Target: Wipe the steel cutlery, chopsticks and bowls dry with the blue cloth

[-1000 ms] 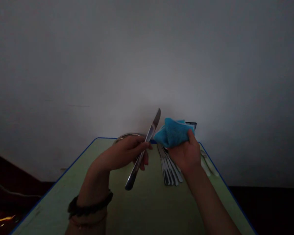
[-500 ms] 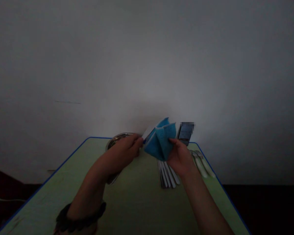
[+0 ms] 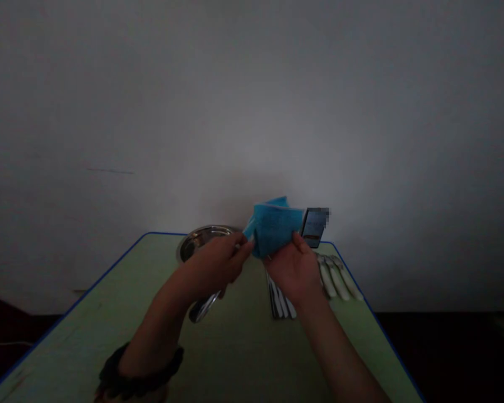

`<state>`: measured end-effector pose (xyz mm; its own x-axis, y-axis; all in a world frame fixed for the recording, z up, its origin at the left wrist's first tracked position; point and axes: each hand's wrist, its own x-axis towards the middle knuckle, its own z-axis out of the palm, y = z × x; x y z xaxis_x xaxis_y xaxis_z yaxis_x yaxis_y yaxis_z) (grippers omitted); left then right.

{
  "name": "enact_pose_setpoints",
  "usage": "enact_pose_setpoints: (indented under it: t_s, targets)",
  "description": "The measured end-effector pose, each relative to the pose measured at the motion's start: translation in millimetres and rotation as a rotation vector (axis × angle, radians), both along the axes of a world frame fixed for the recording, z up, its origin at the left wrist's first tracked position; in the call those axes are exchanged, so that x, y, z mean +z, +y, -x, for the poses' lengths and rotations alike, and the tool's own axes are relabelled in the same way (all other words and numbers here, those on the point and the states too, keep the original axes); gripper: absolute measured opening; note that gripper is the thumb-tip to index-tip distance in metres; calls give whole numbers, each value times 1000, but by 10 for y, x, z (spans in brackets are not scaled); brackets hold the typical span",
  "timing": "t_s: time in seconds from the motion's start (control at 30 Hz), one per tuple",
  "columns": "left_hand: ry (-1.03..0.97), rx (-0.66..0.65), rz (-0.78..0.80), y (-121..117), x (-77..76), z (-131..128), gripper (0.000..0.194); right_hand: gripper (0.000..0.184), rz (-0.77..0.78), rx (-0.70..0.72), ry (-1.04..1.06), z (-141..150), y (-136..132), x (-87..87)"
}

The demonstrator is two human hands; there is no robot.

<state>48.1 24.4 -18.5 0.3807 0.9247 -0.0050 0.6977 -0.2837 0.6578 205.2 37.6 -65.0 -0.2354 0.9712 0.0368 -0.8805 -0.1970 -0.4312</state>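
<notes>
My left hand is closed around a metal spoon, whose bowl sticks out below the palm toward me. The rest of the spoon is hidden by the hand. Its fingertips also meet the left edge of a folded blue cloth with pale edging. From below and the right, my right hand supports this cloth, the thumb pressed on its front. The cloth is held up above the table, between both hands.
Behind my left hand stands a round metal bowl. Several flat metal cutlery handles lie below my right hand. White-handled cutlery lies along the table's right edge. A phone-like screen leans near the wall. The green table has blue edging.
The cloth has turned and now shows a broader, flatter face. My right hand has shifted left, its palm more beneath the cloth. More of the spoon shows below my left hand.
</notes>
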Motion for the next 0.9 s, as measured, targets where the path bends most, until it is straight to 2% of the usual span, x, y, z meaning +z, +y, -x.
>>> enact_pose_setpoints:
  t_s: [0.13,0.27,0.33,0.43,0.5,0.6,0.73,0.77,0.83,0.9]
  targets:
    - [56,-91,-19,-3,-55,-131,26,34,128,-25,-79,95,-6,15]
    - [65,-202,-37,-11,-114,-208,28,22,307,-224,-152,144,50,6]
    - [37,-277,56,-26,-124,-193,27,22,344,-333,-119,102,84,9]
    - [-1,-399,320,-53,-98,-107,28,22,361,-449,-46,-55,130,40]
    - [-21,-419,325,-62,-58,-49,30,24,335,-479,-11,-177,153,69]
    - [-56,-354,87,-67,-2,-49,32,27,254,-520,13,-240,152,92]
    - [-15,-206,-154,-68,-5,-230,34,24,205,-584,-113,12,41,16]
    - [9,-174,-196,-65,-20,-279,35,24,196,-530,-179,102,1,-21]
    - [48,-107,-242,-48,-57,-345,35,27,194,-538,-283,261,-77,-102]
    - [74,-33,-247,-16,-96,-360,38,29,95,-520,-352,362,-134,-167]
